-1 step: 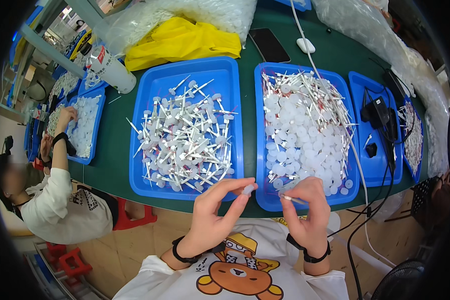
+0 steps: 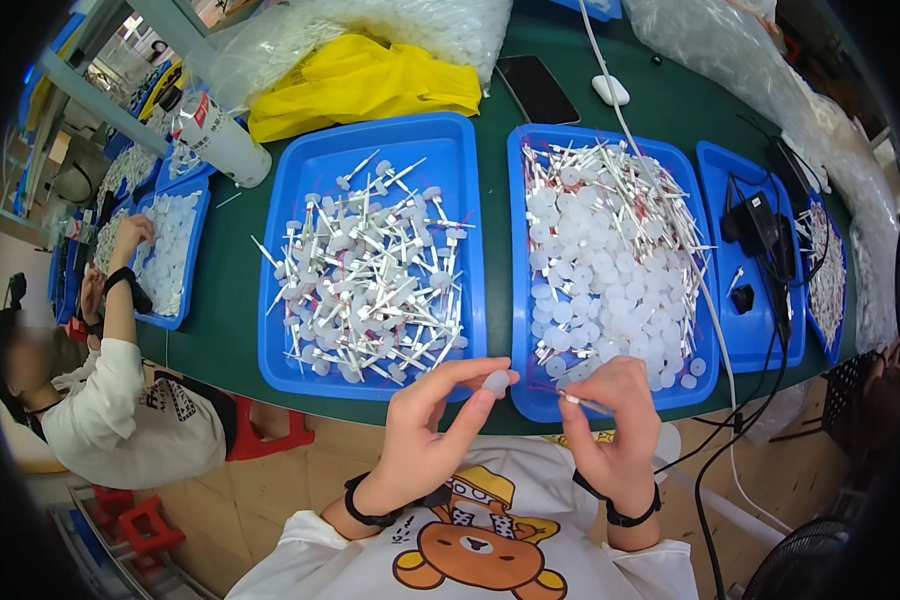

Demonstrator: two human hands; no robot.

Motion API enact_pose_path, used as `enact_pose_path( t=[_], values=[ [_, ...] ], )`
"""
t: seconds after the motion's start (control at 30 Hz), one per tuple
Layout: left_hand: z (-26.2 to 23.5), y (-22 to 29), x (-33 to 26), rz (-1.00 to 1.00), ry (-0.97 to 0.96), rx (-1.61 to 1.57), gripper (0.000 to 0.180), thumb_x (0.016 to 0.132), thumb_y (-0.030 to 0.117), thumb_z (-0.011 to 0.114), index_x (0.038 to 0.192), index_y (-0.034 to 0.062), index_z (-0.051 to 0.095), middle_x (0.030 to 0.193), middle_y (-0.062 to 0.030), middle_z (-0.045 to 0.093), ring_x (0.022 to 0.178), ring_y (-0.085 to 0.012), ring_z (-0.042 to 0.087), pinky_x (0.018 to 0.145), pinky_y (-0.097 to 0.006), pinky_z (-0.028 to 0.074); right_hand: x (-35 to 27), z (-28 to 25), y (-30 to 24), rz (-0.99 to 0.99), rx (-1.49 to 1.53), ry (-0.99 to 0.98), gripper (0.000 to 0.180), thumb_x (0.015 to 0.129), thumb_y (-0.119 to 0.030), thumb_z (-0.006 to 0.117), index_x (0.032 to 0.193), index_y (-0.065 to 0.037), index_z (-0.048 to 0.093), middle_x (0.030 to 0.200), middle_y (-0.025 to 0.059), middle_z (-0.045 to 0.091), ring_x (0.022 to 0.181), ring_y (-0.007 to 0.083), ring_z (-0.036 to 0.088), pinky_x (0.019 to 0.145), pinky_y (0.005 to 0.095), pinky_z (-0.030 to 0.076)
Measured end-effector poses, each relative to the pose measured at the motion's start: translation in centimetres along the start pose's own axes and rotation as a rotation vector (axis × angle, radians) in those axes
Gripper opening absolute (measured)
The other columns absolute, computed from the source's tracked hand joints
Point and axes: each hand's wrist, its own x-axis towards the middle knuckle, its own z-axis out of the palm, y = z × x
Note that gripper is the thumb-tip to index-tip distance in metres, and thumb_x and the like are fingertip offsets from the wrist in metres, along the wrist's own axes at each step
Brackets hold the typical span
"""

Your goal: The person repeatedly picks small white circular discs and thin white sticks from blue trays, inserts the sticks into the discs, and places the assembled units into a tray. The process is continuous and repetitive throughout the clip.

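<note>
"What can't we see fully?"
"Our right hand (image 2: 620, 432) partly hides the one thin stick (image 2: 582, 402) it pinches; our left hand (image 2: 422, 428) pinches one translucent disc (image 2: 496, 381), both near two blue trays (image 2: 315, 165)."

1. On the counter (image 2: 228, 280), the left tray (image 2: 380, 138) holds disc-ended sticks (image 2: 370, 270).
2. Just to its right, the middle tray (image 2: 519, 330) holds loose discs (image 2: 610, 275), with thin sticks (image 2: 610, 160) behind and right of them.
3. Right of that, the right tray (image 2: 760, 342) holds a power adapter (image 2: 753, 222).
4. Behind the left tray lies a plastic bag (image 2: 370, 85).
5. Behind the middle tray lies a smartphone (image 2: 538, 90).
</note>
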Motion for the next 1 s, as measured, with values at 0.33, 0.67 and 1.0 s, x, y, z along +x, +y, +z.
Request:
enact_pose_path(
  t=[0.33,0.67,1.0],
  values=[
    [0.0,0.3,0.0,-0.041,-0.064,-0.222,0.029,0.099,0.002,0.054,0.127,-0.0074,0.054,0.116,-0.0191,0.066,0.111,-0.0213,0.064,0.097,-0.032,0.048,-0.5,0.3,-0.1,-0.215,-0.219,-0.027,0.044,0.061,0.000,0.074,0.104,-0.004,0.073,0.085,0.0019,0.061,0.075,0.0198,0.053,0.068,0.0353,0.041],
    [0.3,0.0,0.1,-0.039,-0.027,-0.229,0.031,0.095,-0.002,0.060,0.125,-0.0065,0.056,0.109,-0.0154,0.068,0.107,-0.0192,0.065,0.095,-0.031,0.048,-0.9,0.4,-0.3,-0.250,-0.315,-0.082,0.043,0.064,-0.009,0.067,0.107,-0.005,0.073,0.094,0.0034,0.064,0.081,0.0201,0.055,0.073,0.0365,0.045],
    [0.1,0.8,0.6,-0.002,-0.130,0.215,0.031,0.081,-0.002,0.076,0.110,-0.0039,0.067,0.111,-0.0158,0.069,0.103,-0.0208,0.065,0.089,-0.033,0.051,-0.3,-1.1,-0.4,-0.283,-0.290,-0.181,0.038,0.069,-0.010,0.068,0.106,-0.005,0.072,0.099,0.0029,0.066,0.087,0.0196,0.060,0.075,0.0355,0.047]
  ],
)
